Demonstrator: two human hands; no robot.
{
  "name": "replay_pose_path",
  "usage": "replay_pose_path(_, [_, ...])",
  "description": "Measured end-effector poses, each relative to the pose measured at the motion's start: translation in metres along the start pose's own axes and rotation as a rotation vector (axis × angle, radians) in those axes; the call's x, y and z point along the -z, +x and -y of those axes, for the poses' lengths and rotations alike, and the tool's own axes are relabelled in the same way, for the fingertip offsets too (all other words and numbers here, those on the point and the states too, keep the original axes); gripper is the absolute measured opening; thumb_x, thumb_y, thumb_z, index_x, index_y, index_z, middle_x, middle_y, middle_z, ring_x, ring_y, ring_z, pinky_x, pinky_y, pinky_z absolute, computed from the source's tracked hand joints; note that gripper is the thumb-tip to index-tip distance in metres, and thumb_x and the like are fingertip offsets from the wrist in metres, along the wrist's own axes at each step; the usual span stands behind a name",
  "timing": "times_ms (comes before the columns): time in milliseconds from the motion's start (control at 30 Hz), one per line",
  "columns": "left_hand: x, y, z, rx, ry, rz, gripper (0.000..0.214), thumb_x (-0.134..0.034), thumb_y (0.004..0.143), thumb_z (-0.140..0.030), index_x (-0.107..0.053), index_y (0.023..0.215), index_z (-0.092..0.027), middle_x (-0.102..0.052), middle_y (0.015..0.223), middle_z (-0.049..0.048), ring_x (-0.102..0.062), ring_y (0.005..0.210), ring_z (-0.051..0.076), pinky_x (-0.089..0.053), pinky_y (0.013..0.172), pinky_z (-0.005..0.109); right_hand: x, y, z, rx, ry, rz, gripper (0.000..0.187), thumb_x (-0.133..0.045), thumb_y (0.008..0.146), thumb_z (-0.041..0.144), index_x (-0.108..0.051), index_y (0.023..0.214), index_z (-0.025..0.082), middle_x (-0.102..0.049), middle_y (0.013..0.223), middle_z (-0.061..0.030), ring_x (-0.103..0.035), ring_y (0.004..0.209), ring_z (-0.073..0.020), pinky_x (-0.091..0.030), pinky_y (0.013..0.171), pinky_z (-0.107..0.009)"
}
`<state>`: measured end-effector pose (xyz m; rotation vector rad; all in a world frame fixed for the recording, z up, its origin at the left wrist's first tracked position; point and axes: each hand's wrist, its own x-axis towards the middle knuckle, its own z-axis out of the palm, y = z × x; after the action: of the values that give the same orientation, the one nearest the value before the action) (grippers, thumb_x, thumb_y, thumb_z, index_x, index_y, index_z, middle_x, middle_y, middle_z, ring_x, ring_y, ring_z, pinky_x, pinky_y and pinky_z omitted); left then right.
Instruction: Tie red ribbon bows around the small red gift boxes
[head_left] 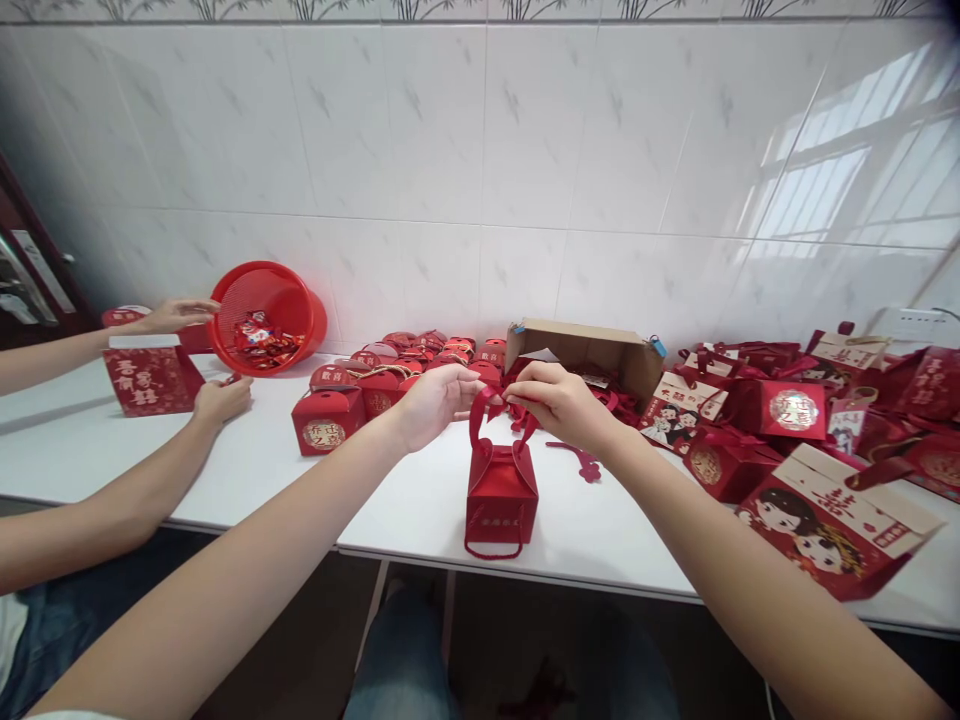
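Small red box (501, 495), upright, top flaps folded to peak, gold print on front, cord loop hanging low. Red ribbon (475, 420) looped above top. Stands near table (420, 500) front edge.

White tiled wall (480, 150) ahead of me, window glare (847, 170) on its right, white table (420, 500) near me, dark door (30, 280) far left.

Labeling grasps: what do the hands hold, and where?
The left hand and right hand pinch the red ribbon atop the small red box standing on the table.
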<state>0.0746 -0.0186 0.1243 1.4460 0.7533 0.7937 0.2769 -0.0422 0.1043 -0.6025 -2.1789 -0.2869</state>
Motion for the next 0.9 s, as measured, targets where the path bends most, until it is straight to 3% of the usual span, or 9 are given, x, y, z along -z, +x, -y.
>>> replay_pose_path(133, [0.000, -0.008, 0.002, -0.214, 0.331, -0.085, 0.032, -0.047, 0.075, -0.040, -0.068, 0.070, -0.017, -0.071, 0.084, 0.0073, -0.060, 0.094, 0.026, -0.040, 0.090, 0.040, -0.007, -0.003, 0.003, -0.121, 0.055, -0.109, 0.021, -0.051, 0.090, 0.027, -0.071, 0.091, 0.020, -0.065, 0.090, -0.0088, -0.060, 0.085, -0.0192, -0.049, 0.078, -0.036])
replay_pose_path(267, [0.005, -0.028, 0.000, -0.510, 1.023, -0.310, 0.027, -0.052, 0.079, -0.041, -0.071, 0.087, -0.023, -0.070, 0.103, 0.0048, -0.051, 0.112, 0.029, -0.020, 0.103, 0.050, -0.011, -0.016, 0.005, -0.487, 0.328, -0.334, 0.024, -0.056, 0.086, 0.036, -0.071, 0.092, 0.020, -0.068, 0.096, -0.0076, -0.062, 0.093, -0.0207, -0.049, 0.083, -0.034])
replay_pose_path(367, [0.026, -0.046, 0.002, -0.527, 1.342, -0.438, 0.029, -0.050, 0.081, -0.040, -0.068, 0.097, -0.024, -0.068, 0.110, 0.0058, -0.048, 0.116, 0.030, -0.013, 0.103, 0.054, -0.003, -0.044, 0.001, -0.821, 0.457, -0.353, 0.035, -0.061, 0.079, 0.047, -0.071, 0.088, 0.016, -0.070, 0.079, -0.0066, -0.065, 0.078, -0.0218, -0.051, 0.069, -0.033])
replay_pose_path(433, [0.049, -0.059, 0.008, -0.455, 1.433, -0.507, 0.031, -0.049, 0.081, -0.041, -0.067, 0.098, -0.023, -0.068, 0.111, 0.0079, -0.049, 0.116, 0.031, -0.017, 0.102, 0.053, 0.009, -0.072, -0.003, -1.015, 0.428, -0.226, 0.042, -0.063, 0.074, 0.053, -0.071, 0.083, 0.013, -0.067, 0.065, -0.0055, -0.062, 0.063, -0.0208, -0.049, 0.059, -0.031])
replay_pose_path(533, [0.088, -0.077, 0.025, -0.234, 1.490, -0.491, 0.031, -0.049, 0.077, -0.044, -0.068, 0.090, -0.024, -0.069, 0.106, 0.0093, -0.052, 0.112, 0.033, -0.022, 0.099, 0.054, 0.027, -0.120, -0.007, -1.147, 0.324, 0.056, 0.043, -0.063, 0.071, 0.056, -0.072, 0.071, 0.013, -0.065, 0.059, -0.0059, -0.061, 0.061, -0.0212, -0.047, 0.058, -0.031])
replay_pose_path(600, [0.105, -0.086, 0.038, 0.021, 1.440, -0.353, 0.030, -0.053, 0.073, -0.050, -0.070, 0.080, -0.026, -0.071, 0.099, 0.0079, -0.057, 0.104, 0.035, -0.024, 0.096, 0.056, 0.034, -0.144, -0.008, -1.203, 0.256, 0.167, 0.042, -0.062, 0.071, 0.056, -0.073, 0.074, 0.015, -0.068, 0.066, -0.0068, -0.062, 0.067, -0.0238, -0.048, 0.061, -0.033])
replay_pose_path(667, [0.110, -0.088, 0.050, 0.145, 1.373, -0.273, 0.032, -0.053, 0.070, -0.054, -0.068, 0.071, -0.026, -0.071, 0.099, 0.0069, -0.058, 0.103, 0.036, -0.027, 0.095, 0.056, 0.035, -0.153, -0.008, -1.197, 0.155, 0.178, 0.041, -0.062, 0.071, 0.054, -0.072, 0.086, 0.017, -0.070, 0.085, -0.0082, -0.064, 0.081, -0.0264, -0.049, 0.070, -0.035])
replay_pose_path(767, [0.097, -0.075, 0.064, 0.016, 1.274, -0.331, 0.032, -0.052, 0.071, -0.053, -0.061, 0.066, -0.023, -0.068, 0.103, 0.0064, -0.056, 0.105, 0.033, -0.033, 0.094, 0.048, 0.023, -0.139, -0.004, -1.113, 0.061, 0.020, 0.045, -0.060, 0.075, 0.050, -0.064, 0.108, 0.019, -0.064, 0.112, -0.0106, -0.061, 0.097, -0.0259, -0.047, 0.081, -0.036])
replay_pose_path(900, [0.059, -0.042, 0.082, -0.176, 0.948, -0.274, 0.030, -0.056, 0.072, -0.050, -0.056, 0.083, -0.022, -0.064, 0.098, 0.0048, -0.058, 0.100, 0.025, -0.042, 0.090, 0.037, -0.010, -0.103, 0.001, -1.018, 0.247, 0.018, 0.034, -0.051, 0.082, 0.048, -0.060, 0.095, 0.018, -0.065, 0.097, -0.0098, -0.061, 0.087, -0.0216, -0.047, 0.076, -0.033])
